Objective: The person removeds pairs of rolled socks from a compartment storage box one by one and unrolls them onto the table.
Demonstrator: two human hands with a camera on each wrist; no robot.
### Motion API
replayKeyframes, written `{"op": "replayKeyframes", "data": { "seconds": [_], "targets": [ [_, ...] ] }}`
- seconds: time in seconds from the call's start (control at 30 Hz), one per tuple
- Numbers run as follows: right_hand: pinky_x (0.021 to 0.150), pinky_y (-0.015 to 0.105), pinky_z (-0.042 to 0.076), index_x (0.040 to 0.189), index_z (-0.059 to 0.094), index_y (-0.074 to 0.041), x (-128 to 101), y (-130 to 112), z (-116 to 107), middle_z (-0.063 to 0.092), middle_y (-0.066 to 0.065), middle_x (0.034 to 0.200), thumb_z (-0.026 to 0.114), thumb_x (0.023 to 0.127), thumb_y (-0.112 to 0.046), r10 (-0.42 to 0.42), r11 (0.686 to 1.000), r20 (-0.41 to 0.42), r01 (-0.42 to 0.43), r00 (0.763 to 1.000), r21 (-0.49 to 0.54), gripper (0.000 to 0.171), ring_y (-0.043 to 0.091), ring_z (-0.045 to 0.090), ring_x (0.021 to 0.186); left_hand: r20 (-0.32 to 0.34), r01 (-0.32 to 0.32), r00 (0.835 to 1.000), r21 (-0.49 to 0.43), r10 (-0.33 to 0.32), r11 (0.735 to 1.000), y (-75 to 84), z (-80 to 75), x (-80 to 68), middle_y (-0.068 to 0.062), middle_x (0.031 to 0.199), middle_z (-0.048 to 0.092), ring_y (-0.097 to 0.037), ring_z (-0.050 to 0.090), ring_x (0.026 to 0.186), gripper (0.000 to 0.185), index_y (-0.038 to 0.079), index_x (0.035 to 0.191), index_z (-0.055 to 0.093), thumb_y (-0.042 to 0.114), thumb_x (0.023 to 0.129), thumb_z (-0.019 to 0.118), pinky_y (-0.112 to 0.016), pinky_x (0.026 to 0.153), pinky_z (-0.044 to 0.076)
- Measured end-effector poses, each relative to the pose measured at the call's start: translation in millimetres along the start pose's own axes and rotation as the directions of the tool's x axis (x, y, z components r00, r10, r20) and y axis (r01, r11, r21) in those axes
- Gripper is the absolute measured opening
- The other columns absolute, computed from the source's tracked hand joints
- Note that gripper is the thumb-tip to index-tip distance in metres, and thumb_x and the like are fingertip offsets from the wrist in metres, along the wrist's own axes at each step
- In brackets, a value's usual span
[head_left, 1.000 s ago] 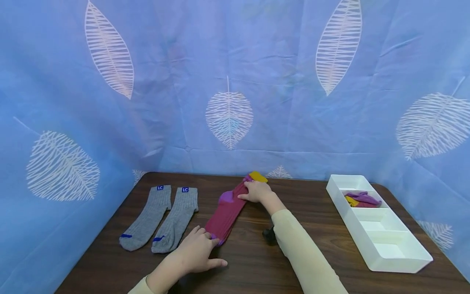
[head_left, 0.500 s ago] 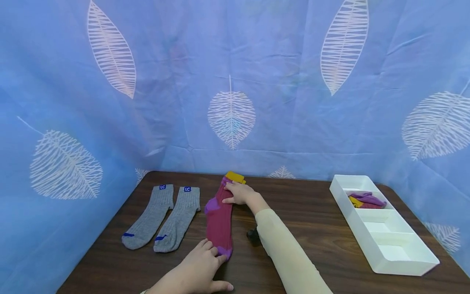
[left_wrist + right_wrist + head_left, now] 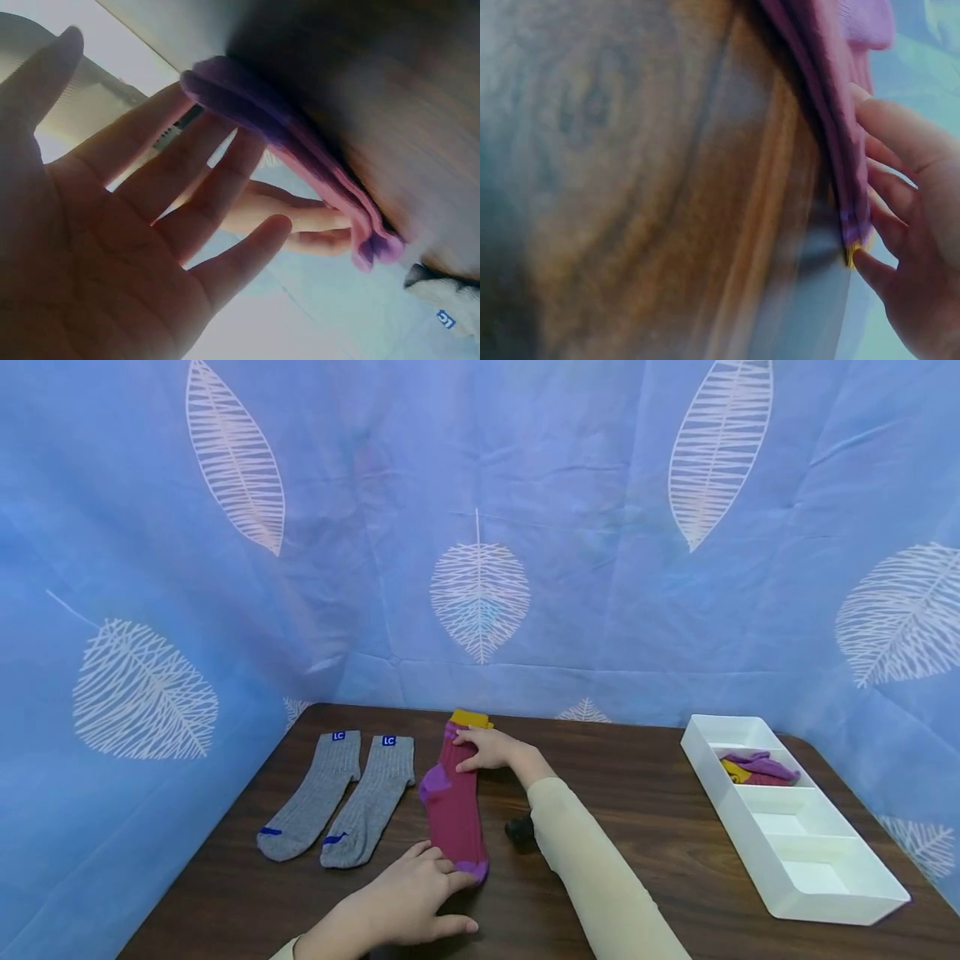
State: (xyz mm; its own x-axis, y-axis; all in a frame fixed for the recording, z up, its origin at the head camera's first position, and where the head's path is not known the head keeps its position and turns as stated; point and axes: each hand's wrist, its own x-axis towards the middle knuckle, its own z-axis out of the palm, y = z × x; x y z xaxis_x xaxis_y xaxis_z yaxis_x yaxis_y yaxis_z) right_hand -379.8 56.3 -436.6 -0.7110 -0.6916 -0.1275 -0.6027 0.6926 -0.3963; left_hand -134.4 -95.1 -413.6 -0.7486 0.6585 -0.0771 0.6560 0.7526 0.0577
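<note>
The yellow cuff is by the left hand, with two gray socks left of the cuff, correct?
No: the head view shows the yellow cuff by the right hand; the left hand is at the purple toe end. The two gray socks do lie left of the cuff.

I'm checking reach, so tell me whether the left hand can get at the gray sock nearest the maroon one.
Probably yes: the left hand touches the maroon sock at its toe, and nothing visible lies between that hand and the gray sock.
</note>
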Motion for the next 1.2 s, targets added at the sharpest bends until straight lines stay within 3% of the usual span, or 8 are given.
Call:
{"op": "replayKeyframes", "data": {
  "seconds": [0.13,0.3,0.53,0.67,0.87,1.2],
  "targets": [
    [0.118,0.049,0.028,0.141,0.051,-0.012,1.5,8.9,-3.8,0.037,0.015,0.155,0.062,0.095,-0.035,0.004,1.000,-0.072,-0.003,0.997,0.013,0.053,0.033,0.028,0.147,-0.019,-0.030,0.999,-0.049,0.029,0.998,-7.9,-3.5,-2.4,0.009,0.124,0.067,-0.015,0.059,0.117,0.051,0.031,0.132,0.061,0.063,0.094,0.046,-0.054,0.104,0.043],
    [0.117,0.059,0.023,0.148,0.044,-0.018,0.5,18.1,-6.5,0.027,0.017,0.159,0.053,0.099,-0.042,0.125,0.992,-0.158,-0.124,0.980,0.015,0.056,0.037,0.018,0.150,-0.021,-0.074,0.997,-0.062,0.073,0.995,-18.2,-7.1,-5.6,0.006,0.136,0.060,-0.019,0.055,0.127,0.045,0.039,0.132,0.060,0.060,0.095,0.047,-0.057,0.105,0.041],
    [0.116,0.065,0.017,0.154,0.032,-0.025,1.9,24.3,-1.3,0.020,0.017,0.162,0.045,0.100,-0.050,0.157,0.987,-0.080,-0.158,0.984,-0.008,0.061,0.039,0.007,0.152,0.040,-0.069,0.997,-0.090,0.073,0.994,-20.9,-4.5,-6.9,0.008,0.141,0.056,-0.019,0.053,0.130,0.043,0.039,0.131,0.060,0.058,0.094,0.052,-0.059,0.105,0.040],
    [0.117,0.064,0.014,0.153,0.034,-0.024,2.0,23.7,-0.1,0.021,0.012,0.163,0.047,0.099,-0.050,0.141,0.989,-0.095,-0.145,0.985,-0.039,0.061,0.037,0.006,0.152,0.057,-0.043,0.997,-0.115,0.049,0.992,-19.9,-3.3,-6.4,0.012,0.138,0.057,-0.014,0.053,0.129,0.048,0.036,0.137,0.056,0.056,0.094,0.054,-0.058,0.104,0.041],
    [0.120,0.059,0.011,0.153,0.034,-0.021,-0.2,18.9,-1.6,0.021,0.005,0.163,0.047,0.099,-0.050,0.119,0.980,-0.112,-0.135,0.987,-0.149,0.062,0.031,0.004,0.153,0.059,-0.032,0.997,-0.120,0.039,0.992,-17.4,-5.6,-5.3,0.011,0.137,0.059,-0.010,0.055,0.128,0.050,0.027,0.138,0.057,0.053,0.096,0.052,-0.057,0.103,0.042],
    [0.121,0.056,0.008,0.156,0.024,-0.025,2.9,7.5,0.0,0.011,-0.001,0.166,0.040,0.100,-0.055,0.070,0.914,-0.163,-0.129,0.984,-0.385,0.065,0.024,0.002,0.154,0.007,-0.081,0.997,-0.027,0.081,0.996,-10.1,-2.6,-9.3,0.005,0.145,0.053,-0.012,0.048,0.136,0.053,0.021,0.140,0.054,0.053,0.098,0.047,-0.057,0.106,0.040]
  ]
}}
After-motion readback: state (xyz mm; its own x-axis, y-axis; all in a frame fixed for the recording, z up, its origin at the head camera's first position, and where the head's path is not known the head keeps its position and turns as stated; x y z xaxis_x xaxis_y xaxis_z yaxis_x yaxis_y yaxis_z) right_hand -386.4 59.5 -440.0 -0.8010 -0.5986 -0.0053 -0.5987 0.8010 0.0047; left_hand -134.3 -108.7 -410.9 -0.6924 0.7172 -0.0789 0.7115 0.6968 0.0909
